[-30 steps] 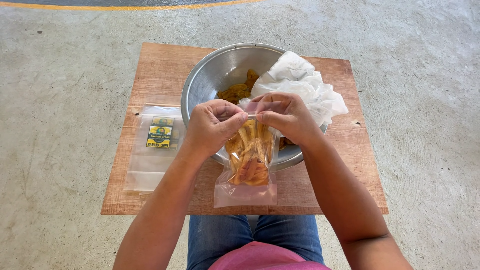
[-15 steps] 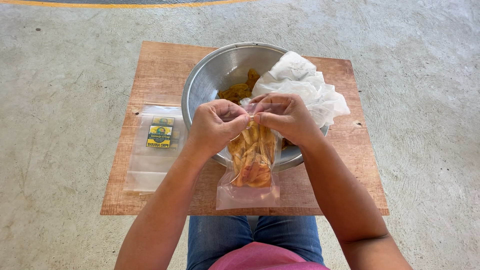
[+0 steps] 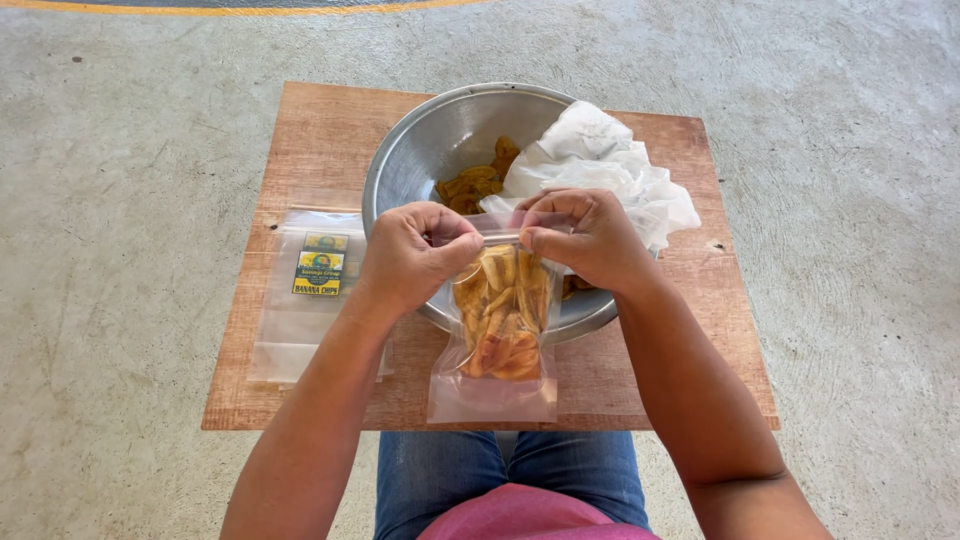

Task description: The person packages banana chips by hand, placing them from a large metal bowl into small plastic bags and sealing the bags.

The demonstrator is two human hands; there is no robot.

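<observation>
A clear plastic pouch [image 3: 497,330] filled with yellow-orange fried chips hangs upright over the near rim of a steel bowl [image 3: 420,140]. My left hand [image 3: 410,255] pinches the left end of the pouch's top strip. My right hand [image 3: 585,235] pinches the right end of the same strip. The two hands are nearly touching above the pouch. More chips [image 3: 478,180] lie in the bowl behind my hands.
A low wooden board [image 3: 310,130] on a concrete floor carries the bowl. Crumpled white paper [image 3: 600,160] drapes over the bowl's right side. Flat empty clear pouches [image 3: 305,300] with a yellow and green label lie on the board's left. My knees are below the board.
The pouch sits slightly lower and more to the right than a second ago. Both hands have kept their pinch on its top edge, shifting only a little.
</observation>
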